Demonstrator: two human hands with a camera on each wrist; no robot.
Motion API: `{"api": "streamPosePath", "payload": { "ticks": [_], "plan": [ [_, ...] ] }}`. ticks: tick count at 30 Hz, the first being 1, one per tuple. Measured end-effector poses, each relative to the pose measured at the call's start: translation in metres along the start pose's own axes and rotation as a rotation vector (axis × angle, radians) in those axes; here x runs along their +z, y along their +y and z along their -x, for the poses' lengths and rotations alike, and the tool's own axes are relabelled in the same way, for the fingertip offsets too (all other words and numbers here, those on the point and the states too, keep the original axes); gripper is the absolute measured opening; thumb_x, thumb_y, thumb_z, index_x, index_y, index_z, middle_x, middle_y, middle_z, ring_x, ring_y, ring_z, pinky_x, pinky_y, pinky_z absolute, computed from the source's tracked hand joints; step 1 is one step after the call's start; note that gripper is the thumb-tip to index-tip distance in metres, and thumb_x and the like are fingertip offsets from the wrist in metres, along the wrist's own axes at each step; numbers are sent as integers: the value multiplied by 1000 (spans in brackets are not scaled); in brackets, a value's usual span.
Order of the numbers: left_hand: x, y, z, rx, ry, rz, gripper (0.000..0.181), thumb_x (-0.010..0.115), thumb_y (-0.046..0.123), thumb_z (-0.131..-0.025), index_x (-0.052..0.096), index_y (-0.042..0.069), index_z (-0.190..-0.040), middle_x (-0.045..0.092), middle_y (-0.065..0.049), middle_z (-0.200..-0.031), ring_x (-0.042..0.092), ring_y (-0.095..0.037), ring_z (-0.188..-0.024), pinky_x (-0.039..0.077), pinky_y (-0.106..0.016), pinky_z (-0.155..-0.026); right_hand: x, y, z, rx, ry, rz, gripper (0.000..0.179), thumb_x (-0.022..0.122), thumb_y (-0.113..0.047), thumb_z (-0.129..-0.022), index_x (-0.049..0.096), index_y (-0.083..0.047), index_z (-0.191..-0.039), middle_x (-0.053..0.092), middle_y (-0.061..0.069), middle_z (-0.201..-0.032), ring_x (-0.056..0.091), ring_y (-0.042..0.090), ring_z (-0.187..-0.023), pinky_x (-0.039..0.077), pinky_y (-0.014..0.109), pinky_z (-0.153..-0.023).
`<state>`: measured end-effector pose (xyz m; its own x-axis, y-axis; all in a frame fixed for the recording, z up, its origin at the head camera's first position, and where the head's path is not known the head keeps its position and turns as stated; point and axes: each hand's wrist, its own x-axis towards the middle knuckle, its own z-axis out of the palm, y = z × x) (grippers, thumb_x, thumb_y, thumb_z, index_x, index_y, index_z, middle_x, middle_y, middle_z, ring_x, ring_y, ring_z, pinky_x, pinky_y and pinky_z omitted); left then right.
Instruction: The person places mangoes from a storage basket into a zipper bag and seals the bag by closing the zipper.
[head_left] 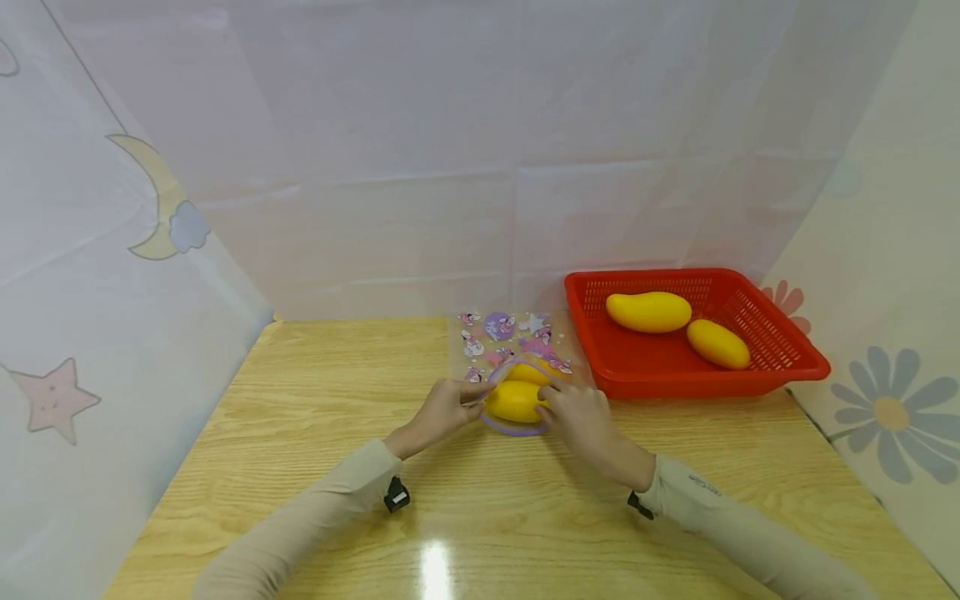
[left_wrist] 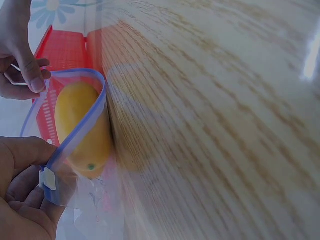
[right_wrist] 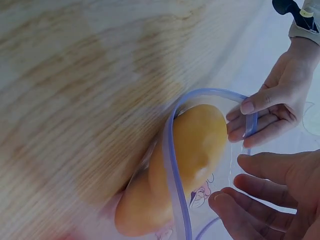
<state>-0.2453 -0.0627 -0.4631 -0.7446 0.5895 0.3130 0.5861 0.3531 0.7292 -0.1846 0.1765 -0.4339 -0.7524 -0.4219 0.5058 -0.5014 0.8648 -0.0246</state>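
Observation:
A clear zip bag (head_left: 470,343) with a purple rim and pink printed figures lies on the table, its mouth held apart. Two yellow mangoes, a front mango (head_left: 513,402) and one behind it (head_left: 528,372), lie inside, side by side. My left hand (head_left: 444,408) pinches the left end of the rim, beside the white slider (left_wrist: 48,179). At the opposite side of the mouth is my right hand (right_wrist: 272,195), its thumb and fingers bent but spread apart, with fingertips right at the rim and nothing gripped between them.
A red plastic basket (head_left: 600,367) stands at the back right, close beside the bag, with two more mangoes (head_left: 648,312) in it. Pale patterned sheets (head_left: 375,167) wall the wooden table (head_left: 315,375) at the back and both sides.

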Motion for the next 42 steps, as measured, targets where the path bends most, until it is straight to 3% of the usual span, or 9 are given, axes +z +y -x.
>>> {"api": "streamPosePath", "payload": {
  "ticks": [19,25,38,42],
  "plan": [
    [0,0,0,7,-3,14,36,65,-14,-85,65,-10,-121,66,-20,-120,65,-30,-110,55,-25,-90,-10,15,-1,23,48,27,20,87,-20,-76,73,-8,-85,62,3,-73,59,21,-50,49,31,-38],
    [0,0,1,14,2,10,35,66,-15,-85,65,-10,-120,66,-20,-119,65,-30,-109,55,-26,-90,-20,24,-4,41,89,-6,17,85,-18,-79,72,-6,-83,65,4,-76,60,21,-50,52,34,-39],
    [0,1,1,6,-7,33,35,66,-14,-86,64,-10,-121,66,-20,-120,65,-30,-110,55,-27,-90,-31,40,-5,100,81,-15,14,83,-16,-81,74,-6,-84,66,6,-77,57,21,-49,53,37,-39],
    [1,-2,1,47,9,29,35,66,-14,-85,65,-11,-119,66,-22,-118,66,-31,-108,56,-26,-88,-31,46,-4,115,109,-8,15,83,-17,-80,75,-6,-85,66,7,-76,51,19,-45,51,37,-38]
  ]
}}
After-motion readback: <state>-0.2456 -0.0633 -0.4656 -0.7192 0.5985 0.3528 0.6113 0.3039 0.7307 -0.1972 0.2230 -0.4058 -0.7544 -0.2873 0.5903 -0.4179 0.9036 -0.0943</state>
